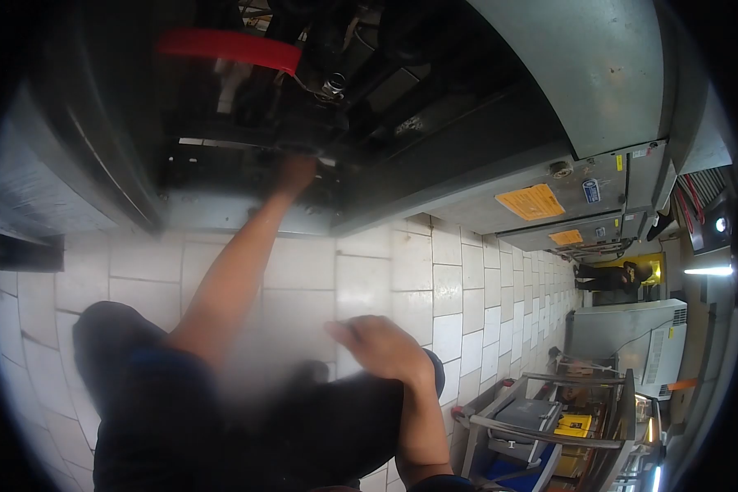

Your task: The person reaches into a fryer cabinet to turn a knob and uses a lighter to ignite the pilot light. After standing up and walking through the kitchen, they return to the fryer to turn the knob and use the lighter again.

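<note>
Toward the top of the head view, my left hand [297, 174] reaches into the dark interior of a metal appliance [246, 215]. It is smeared and in shadow, so its fingers and anything in them cannot be made out. Above it, a red handle-like part [230, 49] crosses the opening, with a small round metal fitting [334, 84] beside it. My right hand [377, 346] hangs over my knee, near the tiled floor [369, 279]. Its fingers are curled together and blurred at the tips; whether they hold something small is hidden.
Metal cabinets with orange labels [530, 203] line the upper right. A cart [541, 447] carrying grey and yellow bins stands at the lower right. Farther back, a person [611, 277] in dark clothes stands in the aisle. A black cylinder [28, 252] is at the left.
</note>
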The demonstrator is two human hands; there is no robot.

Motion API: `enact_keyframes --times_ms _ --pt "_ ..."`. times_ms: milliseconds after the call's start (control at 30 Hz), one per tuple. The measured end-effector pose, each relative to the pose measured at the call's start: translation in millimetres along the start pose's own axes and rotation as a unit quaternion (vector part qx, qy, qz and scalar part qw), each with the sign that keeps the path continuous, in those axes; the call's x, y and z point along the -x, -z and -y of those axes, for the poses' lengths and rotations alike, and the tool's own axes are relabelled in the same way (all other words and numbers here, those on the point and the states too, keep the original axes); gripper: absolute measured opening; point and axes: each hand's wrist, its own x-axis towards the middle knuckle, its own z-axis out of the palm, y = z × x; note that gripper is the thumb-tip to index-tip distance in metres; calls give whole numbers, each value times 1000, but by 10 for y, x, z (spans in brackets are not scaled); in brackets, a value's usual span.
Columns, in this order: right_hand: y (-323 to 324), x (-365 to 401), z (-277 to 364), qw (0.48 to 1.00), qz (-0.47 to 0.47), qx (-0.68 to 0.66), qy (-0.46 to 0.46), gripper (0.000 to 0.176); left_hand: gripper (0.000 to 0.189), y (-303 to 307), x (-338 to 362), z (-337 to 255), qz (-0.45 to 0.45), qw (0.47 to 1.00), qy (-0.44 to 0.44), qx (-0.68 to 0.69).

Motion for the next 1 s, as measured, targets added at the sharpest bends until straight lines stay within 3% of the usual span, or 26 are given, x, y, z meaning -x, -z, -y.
enact_keyframes --times_ms 33,267,367,433,467,533,667,833,1000 --pt "-10 0 -11 1000 0 0 0 49 28 24 4 -15 -36 999 -7 6" --pt "9 5 11 1000 -7 -1 6 50 29 19 0 -17 -15 1000 -11 -9" --pt "-1 -5 0 1000 -2 2 3 50 29 -33 -4 4 -47 999 -20 -2" --pt "-2 -8 1 1000 -3 4 3 51 26 -34 -15 10 -135 989 -51 -35" --pt "4 -3 13 1000 -4 3 2 50 26 -52 -12 19 -135 989 -51 -35" --pt "8 3 21 1000 -5 2 0 50 25 -87 1 33 1 999 2 -33" --pt "7 2 21 1000 -3 0 -5 50 24 -196 9 84 -25 999 -5 -34" --pt "6 1 18 1000 -3 6 -3 50 24 -147 -14 59 -150 988 -33 -4" --pt "6 1 11 1000 -4 4 6 49 25 -2 -14 -3 -112 993 -21 19"
